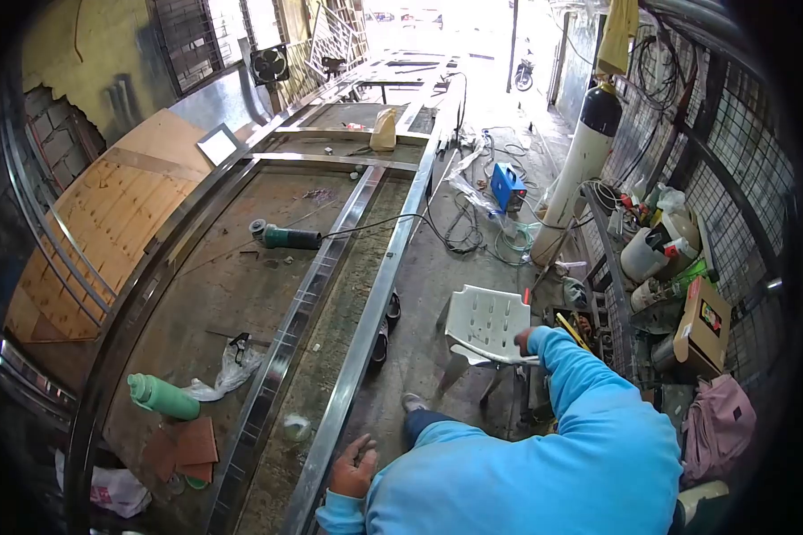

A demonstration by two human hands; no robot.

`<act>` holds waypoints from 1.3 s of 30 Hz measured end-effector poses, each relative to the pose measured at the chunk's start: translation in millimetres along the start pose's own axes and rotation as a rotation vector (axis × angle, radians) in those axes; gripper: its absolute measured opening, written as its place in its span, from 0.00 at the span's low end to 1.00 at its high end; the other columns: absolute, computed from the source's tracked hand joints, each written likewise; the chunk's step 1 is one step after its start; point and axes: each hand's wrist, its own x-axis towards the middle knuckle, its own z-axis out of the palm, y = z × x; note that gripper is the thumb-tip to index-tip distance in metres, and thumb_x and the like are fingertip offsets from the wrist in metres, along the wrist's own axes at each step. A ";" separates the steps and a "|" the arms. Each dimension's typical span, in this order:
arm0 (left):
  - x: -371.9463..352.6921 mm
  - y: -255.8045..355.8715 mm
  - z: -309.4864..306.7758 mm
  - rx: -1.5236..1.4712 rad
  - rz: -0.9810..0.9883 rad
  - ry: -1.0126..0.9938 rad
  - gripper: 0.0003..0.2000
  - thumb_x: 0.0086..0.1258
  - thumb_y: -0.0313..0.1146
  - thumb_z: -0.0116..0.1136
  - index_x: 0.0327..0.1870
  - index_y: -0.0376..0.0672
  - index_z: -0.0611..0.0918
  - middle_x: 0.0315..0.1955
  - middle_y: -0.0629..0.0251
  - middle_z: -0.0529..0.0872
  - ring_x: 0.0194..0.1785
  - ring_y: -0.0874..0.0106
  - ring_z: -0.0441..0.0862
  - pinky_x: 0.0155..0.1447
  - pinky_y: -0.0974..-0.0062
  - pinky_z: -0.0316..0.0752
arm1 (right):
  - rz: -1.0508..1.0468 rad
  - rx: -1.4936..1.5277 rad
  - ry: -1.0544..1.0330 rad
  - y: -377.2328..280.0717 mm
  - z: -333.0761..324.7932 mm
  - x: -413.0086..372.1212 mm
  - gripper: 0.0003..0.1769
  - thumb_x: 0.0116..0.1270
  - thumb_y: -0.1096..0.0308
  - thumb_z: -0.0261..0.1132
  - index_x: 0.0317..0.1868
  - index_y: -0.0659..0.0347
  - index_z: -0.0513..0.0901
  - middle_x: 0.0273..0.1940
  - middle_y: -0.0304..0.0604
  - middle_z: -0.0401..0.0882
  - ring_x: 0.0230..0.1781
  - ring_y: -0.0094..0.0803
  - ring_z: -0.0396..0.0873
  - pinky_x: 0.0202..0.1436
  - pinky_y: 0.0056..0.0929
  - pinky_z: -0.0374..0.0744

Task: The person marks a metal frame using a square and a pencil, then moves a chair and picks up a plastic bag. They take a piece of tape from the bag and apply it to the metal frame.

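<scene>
My left hand (354, 468) is low in the view, close to the near rail of a long metal frame (363, 357). Its fingers are apart and it holds nothing. Reaching forward, my right hand (525, 341) is closed at the right edge of a white plastic chair (489, 323); the sleeve partly hides the grip. Slots run through the chair's pale surface. Inside the frame, an angle grinder (285, 236) with a teal body lies on the floor, its cord trailing over the rails. A green bottle (162, 397) lies nearer, beside a crumpled plastic bag (234, 367).
A blue welding machine (509, 186) sits among tangled cables beyond the chair. Next to it leans a tall gas cylinder (573, 178). Along the right mesh wall are a cardboard box (700, 325), containers and a pink bag (719, 426). Plywood (107, 223) leans at left.
</scene>
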 end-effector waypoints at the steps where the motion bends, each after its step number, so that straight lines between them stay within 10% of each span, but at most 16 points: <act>1: 2.0 3.2 -2.3 -0.032 0.001 0.002 0.19 0.70 0.34 0.56 0.59 0.33 0.77 0.46 0.59 0.86 0.47 0.74 0.82 0.52 0.76 0.76 | -0.003 0.062 0.065 -13.4 -24.7 0.5 0.28 0.54 0.60 0.64 0.58 0.55 0.79 0.54 0.54 0.80 0.56 0.50 0.78 0.60 0.42 0.76; 17: 76.2 24.0 -58.2 0.066 -0.008 0.633 0.14 0.71 0.32 0.55 0.54 0.37 0.80 0.39 0.59 0.87 0.41 0.75 0.83 0.48 0.76 0.76 | -0.759 0.069 0.535 -284.2 -288.9 106.1 0.15 0.59 0.60 0.62 0.45 0.54 0.84 0.34 0.53 0.83 0.37 0.53 0.81 0.44 0.46 0.79; 29: 144.0 12.0 -105.9 0.165 -0.204 0.880 0.14 0.71 0.36 0.54 0.51 0.38 0.82 0.37 0.54 0.88 0.40 0.65 0.86 0.46 0.70 0.78 | -1.008 -0.224 0.270 -427.6 -218.7 161.0 0.19 0.62 0.66 0.59 0.55 0.49 0.78 0.57 0.55 0.74 0.49 0.54 0.79 0.50 0.47 0.79; 39: 300.7 -78.6 -238.0 0.784 -0.122 0.772 0.21 0.66 0.43 0.57 0.55 0.40 0.80 0.52 0.49 0.81 0.56 0.52 0.77 0.61 0.59 0.71 | -1.101 0.283 0.156 -404.6 -219.4 142.4 0.11 0.57 0.70 0.61 0.40 0.59 0.72 0.38 0.57 0.77 0.44 0.58 0.78 0.44 0.51 0.76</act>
